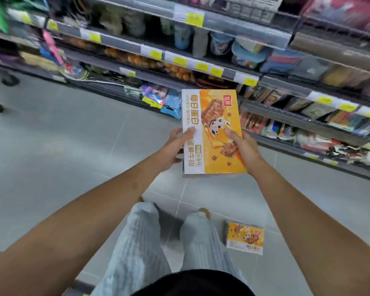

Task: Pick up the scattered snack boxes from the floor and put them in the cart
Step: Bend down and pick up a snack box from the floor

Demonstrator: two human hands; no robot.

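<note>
While one snack box (244,239) lies floored, two hands grip another (212,133).

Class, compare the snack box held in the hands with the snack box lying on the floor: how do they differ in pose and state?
The held box is gripped off the floor by the left hand and right hand; the floor box lies flat on the tiles, untouched. The held box's long side runs away from the person; the floor box's runs sideways. Both share the orange-and-white printed design.
</note>
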